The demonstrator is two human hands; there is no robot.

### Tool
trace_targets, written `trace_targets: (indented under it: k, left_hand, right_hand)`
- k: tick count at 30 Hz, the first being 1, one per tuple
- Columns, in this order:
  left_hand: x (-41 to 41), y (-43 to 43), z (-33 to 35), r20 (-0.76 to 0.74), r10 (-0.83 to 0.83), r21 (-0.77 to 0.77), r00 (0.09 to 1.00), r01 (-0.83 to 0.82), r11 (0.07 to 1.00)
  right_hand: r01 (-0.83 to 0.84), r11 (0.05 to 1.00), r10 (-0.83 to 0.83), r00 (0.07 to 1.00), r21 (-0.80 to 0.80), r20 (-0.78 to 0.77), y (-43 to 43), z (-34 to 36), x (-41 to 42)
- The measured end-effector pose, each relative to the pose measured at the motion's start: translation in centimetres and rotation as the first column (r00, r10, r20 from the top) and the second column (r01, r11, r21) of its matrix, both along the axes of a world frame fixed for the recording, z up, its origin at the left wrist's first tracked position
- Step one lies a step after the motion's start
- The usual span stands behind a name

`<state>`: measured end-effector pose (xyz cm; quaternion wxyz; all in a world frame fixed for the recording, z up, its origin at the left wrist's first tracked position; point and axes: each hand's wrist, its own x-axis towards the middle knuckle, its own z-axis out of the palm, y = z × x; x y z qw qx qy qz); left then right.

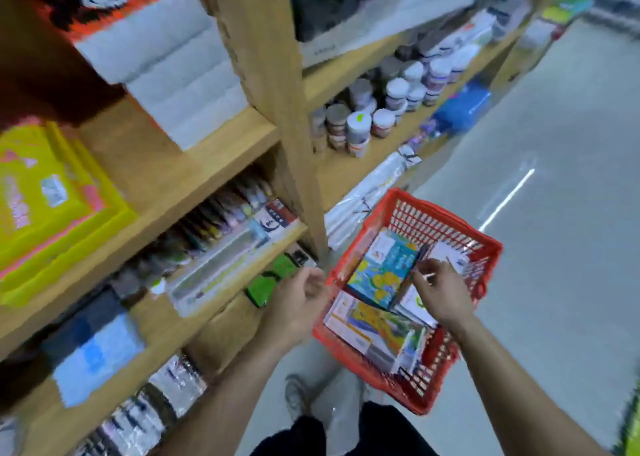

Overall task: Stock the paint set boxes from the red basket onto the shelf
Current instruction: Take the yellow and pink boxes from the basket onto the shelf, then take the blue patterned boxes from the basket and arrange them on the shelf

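Note:
A red plastic basket (446, 220) sits on the floor beside the wooden shelf unit (263, 74). Inside it lie several paint set boxes with blue and yellow painted covers; one (381, 275) stands tilted in the middle, another (377, 327) lies flat near the front. My right hand (440, 292) is inside the basket, fingers touching the right edge of the tilted box; whether it grips the box is unclear. My left hand (301, 299) hovers at the basket's left rim, fingers loosely curled and holding nothing.
The shelves hold yellow boxes (52, 206), white stacked packs (180, 74), paint jars (381, 109), flat pencil sets (221, 247) and green boxes (273, 275). A bare grey floor aisle (554, 213) runs to the right. My shoe (298, 393) is below the basket.

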<state>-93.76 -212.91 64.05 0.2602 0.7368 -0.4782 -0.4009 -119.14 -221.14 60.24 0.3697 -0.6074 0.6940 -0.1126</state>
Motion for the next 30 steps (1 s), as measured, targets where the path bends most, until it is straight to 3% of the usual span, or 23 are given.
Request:
trace_targets:
  k: [5, 8, 12, 15, 20, 23, 27, 30]
  left_hand:
    - [-4.9, -6.6, -12.1, -0.01, -0.213, 0.279, 0.977, 0.207, 0.938]
    - [-7.8, -9.7, -19.0, 0.061, -0.323, 0.348, 0.944, 0.283, 0.894]
    - [-10.7, -12.7, -27.2, 0.046, -0.253, 0.409, 0.966, 0.213, 0.888]
    - [-11.8, -13.3, -31.6, 0.185, -0.268, 0.43, 0.945, 0.167, 0.887]
    - [-13.5, -11.9, -33.6, 0.472, -0.356, 0.356, 0.807, 0.194, 0.914]
    - [-13.7, -12.1, -33.6, 0.497, -0.328, 0.351, 0.804, 0.16, 0.923]
    - [-13.9, -12.2, -33.3, 0.439, -0.242, 0.314, 0.866, 0.104, 0.944]
    - [-13.1, -12.0, -33.5, 0.456, -0.275, 0.315, 0.846, 0.135, 0.939]
  right_hand:
    - [0.087, 0.991, -0.078, 0.994, 0.102, -0.081, -1.0, -8.3, -3.8]
    - [0.075, 0.992, -0.062, 0.991, 0.102, -0.121, -1.8, -13.5, -4.3]
    - [0.13, 0.991, -0.12, 0.96, 0.024, -0.251, -1.9, -19.5, -4.0]
    - [0.221, 0.975, -0.202, 0.924, 0.022, -0.324, -1.6, -22.9, -3.6]
    - [0.331, 0.944, -0.308, 0.884, 0.006, -0.352, -1.0, -26.0, -2.2]
    - [0.372, 0.928, -0.355, 0.878, -0.01, -0.321, -0.9, -26.4, -2.0]
    - [0.374, 0.927, -0.365, 0.883, -0.026, -0.297, -0.8, -26.5, -2.2]
    - [0.369, 0.929, -0.359, 0.886, -0.022, -0.292, -0.7, -26.4, -2.3]
